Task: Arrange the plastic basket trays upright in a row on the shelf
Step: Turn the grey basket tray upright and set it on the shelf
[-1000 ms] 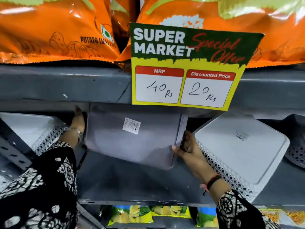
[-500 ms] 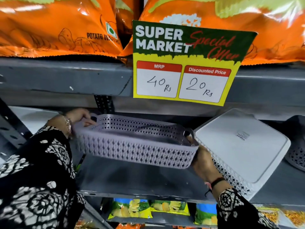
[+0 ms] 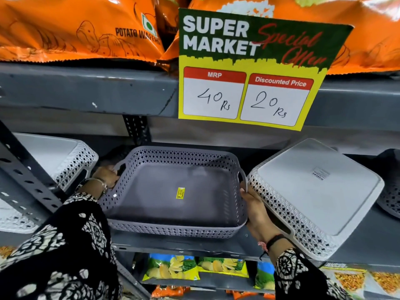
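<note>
So the grey basket tray (image 3: 173, 191) sits square between both hands, open side tipped toward the camera, lower rim down near the front edge of the shelf (image 3: 194, 245) and the top leaning back under the shelf above. Its long axis runs left to right, so each hand has one short end. The left hand (image 3: 107, 176) is wrapped around the left handle cutout, and the right hand (image 3: 253, 204) is gripping the right side wall just below the other handle. Neither one's really nearer, it's an even two-handed hold. I'd guess the next bit hinges on tipping it on that left-right axis until it stands upright between its neighbours.

Counting: one grey tray in hand. One white basket tray (image 3: 313, 191) just to the right, leaning bottom-out, nearly touching the right hand. Another white tray (image 3: 54, 156) to the left, partly behind the slotted upright post (image 3: 28, 176). One more dark tray (image 3: 389, 191) cut off at the far right edge. So four trays that I can see, plus one price sign (image 3: 249, 68) hanging above.
</note>
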{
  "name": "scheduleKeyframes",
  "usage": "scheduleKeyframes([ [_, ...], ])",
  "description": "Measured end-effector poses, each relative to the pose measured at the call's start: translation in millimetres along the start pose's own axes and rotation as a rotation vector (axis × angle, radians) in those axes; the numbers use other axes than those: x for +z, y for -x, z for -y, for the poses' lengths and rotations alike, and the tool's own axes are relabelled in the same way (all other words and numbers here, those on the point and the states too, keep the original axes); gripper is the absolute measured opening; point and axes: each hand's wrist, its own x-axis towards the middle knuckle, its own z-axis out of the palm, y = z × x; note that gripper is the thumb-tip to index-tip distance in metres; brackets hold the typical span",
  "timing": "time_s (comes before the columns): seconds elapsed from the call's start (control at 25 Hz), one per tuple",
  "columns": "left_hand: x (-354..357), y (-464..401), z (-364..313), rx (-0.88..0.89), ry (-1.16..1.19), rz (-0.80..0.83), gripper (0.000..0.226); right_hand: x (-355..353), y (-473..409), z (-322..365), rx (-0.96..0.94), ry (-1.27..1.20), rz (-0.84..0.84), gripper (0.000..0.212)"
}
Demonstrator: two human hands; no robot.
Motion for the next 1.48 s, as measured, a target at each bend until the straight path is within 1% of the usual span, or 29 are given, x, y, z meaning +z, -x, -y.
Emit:
scheduleKeyframes([
  [0.04,2.2,-5.6,5.9,0.002,0.025,0.01,0.043,0.3,-0.9,-3.4,-0.013,0.009,-0.022,0.03],
  [0.08,4.0,-8.7,9.2,0.009,0.068,0.008,0.044,0.6,-0.8,-6.0,-0.025,0.016,-0.044,0.03],
  [0.2,9.9,-10.7,12.6,0.039,0.169,-0.038,0.038,-0.8,-1.0,-12.4,-0.031,0.01,-0.08,0.031],
  [0.32,16.7,-10.8,19.1,0.041,0.229,-0.079,0.037,-1.0,1.5,-16.1,-0.032,-0.017,-0.091,0.034],
  [0.48,19.9,-15.5,24.4,0.048,0.226,-0.075,0.036,-0.8,2.2,-20.0,-0.026,-0.012,-0.127,0.033],
  [0.6,20.3,-14.6,23.7,0.044,0.224,-0.095,0.035,-4.9,-2.1,-23.7,-0.021,-0.025,-0.148,0.036],
  [0.8,21.7,-11.3,24.0,0.04,0.171,-0.103,0.036,-6.7,-5.0,-27.5,-0.023,-0.051,-0.141,0.032],
  [1.08,19.0,-10.6,25.6,0.036,0.116,-0.095,0.036,-8.5,-5.6,-28.4,-0.035,0.006,-0.107,0.031],
  [1.12,19.4,-10.5,25.2,0.034,0.111,-0.102,0.035,-6.2,-3.3,-27.2,-0.033,0.012,-0.092,0.03],
  [1.16,18.9,-7.5,22.9,0.028,0.098,-0.11,0.035,-4.8,-0.2,-25.9,-0.039,0.032,-0.075,0.024],
  [1.2,18.6,-4.1,19.4,0.023,0.064,-0.13,0.035,-2.1,3.3,-21.8,-0.053,0.044,-0.063,0.025],
  [1.28,16.6,7.6,5.8,0.031,0.021,-0.231,0.041,-3.5,8.6,-6.6,-0.105,0.148,-0.033,0.06],
  [1.36,19.0,27.9,-21.6,0.081,0.024,-0.338,0.05,-12.9,11.8,24.4,-0.213,0.22,0.018,0.088],
  [1.4,24.5,43.4,-42.3,0.121,0.076,-0.37,0.049,-23.2,12.6,44.3,-0.27,0.267,0.024,0.091],
  [1.44,36.2,58.3,-66.5,0.168,0.163,-0.391,0.045,-38.4,11.2,65.8,-0.316,0.301,0.017,0.082],
  [1.48,50.8,76.9,-92.7,0.222,0.243,-0.388,0.041,-55.8,8.1,85.3,-0.332,0.337,-0.012,0.069],
])
